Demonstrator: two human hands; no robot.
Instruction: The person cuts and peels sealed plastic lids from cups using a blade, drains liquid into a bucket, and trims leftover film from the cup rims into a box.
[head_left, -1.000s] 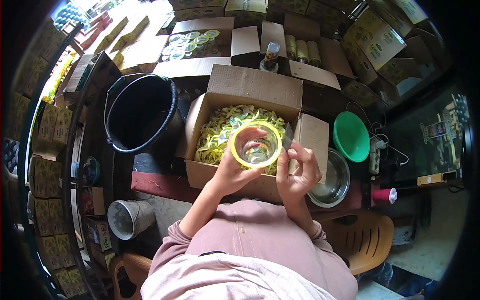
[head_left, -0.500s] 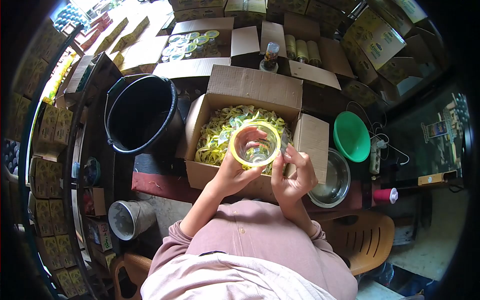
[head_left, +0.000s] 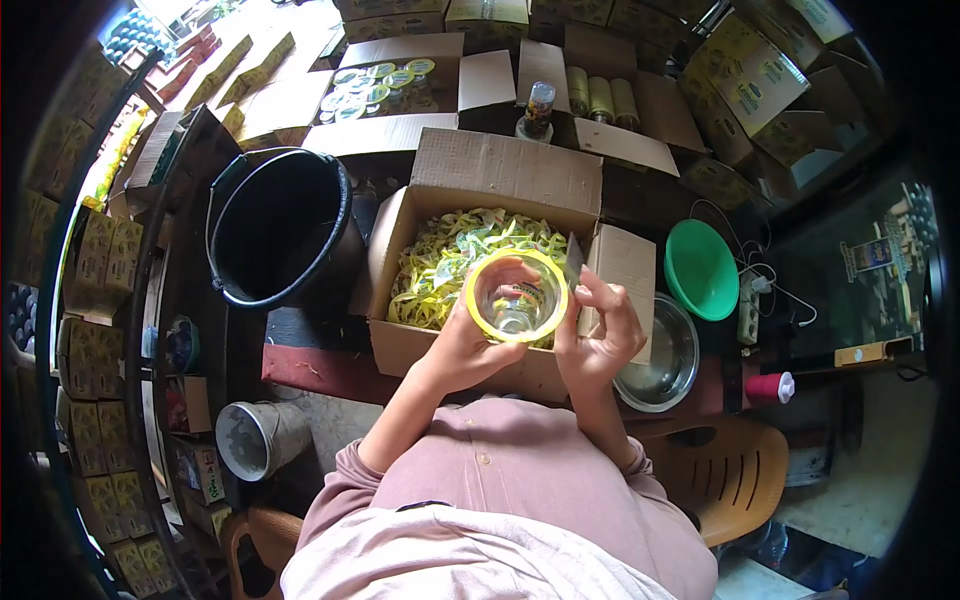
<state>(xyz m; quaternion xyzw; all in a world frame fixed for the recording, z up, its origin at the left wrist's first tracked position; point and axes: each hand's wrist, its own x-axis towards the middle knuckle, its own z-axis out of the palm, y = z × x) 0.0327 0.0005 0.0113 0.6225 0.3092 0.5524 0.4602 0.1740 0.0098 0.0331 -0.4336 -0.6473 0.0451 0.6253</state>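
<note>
A clear plastic cup [head_left: 515, 312] with a yellow rim is in my left hand [head_left: 470, 335], whose fingers wrap round its side. The cup's open mouth faces up toward me. Just right of the rim, my right hand [head_left: 603, 325] is closed, pinching a thin, grey, blade-like piece [head_left: 574, 258] that points up and away; its exact kind is unclear. Both hands are above an open cardboard box [head_left: 505, 165]. Inside it lies a heap of yellow and clear plastic strips [head_left: 430, 265].
A black bucket [head_left: 350, 215] stands left of the box. To the right are a green basin [head_left: 702, 270], a metal bowl [head_left: 665, 365] and a pink thread spool [head_left: 768, 387]. Behind stand a box of lidded cups [head_left: 375, 90] and a small jar [head_left: 538, 110]. A grey pail [head_left: 245, 440] is lower left.
The cup has shifted slightly right and down in my left hand. My right hand has moved a little to the right with the blade-like piece.
</note>
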